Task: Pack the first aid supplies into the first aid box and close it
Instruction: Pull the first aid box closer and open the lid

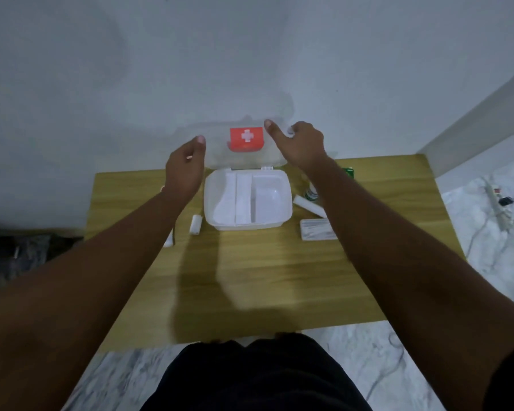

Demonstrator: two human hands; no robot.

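A white first aid box [288,203] stands open at the back middle of the wooden table [264,277]. Its clear lid [220,157] is upright and carries a red label with a white cross [246,138]. The white tray inside looks bare. My right hand [301,146] curls over the lid's upper right corner. My left hand [184,170] is cupped beside the lid's left edge, thumb up; whether it touches the lid is unclear. A white gauze roll [196,224] lies left of the box. To its right are a white roll [307,205], a green-and-white bottle [310,194] and a flat clear pack [316,230].
A green carton [348,172] sits at the back right of the table, partly behind my right forearm. Another white item [169,241] peeks out under my left forearm. A wall rises close behind the table. Cables and a power strip [499,203] lie on the marble floor at right.
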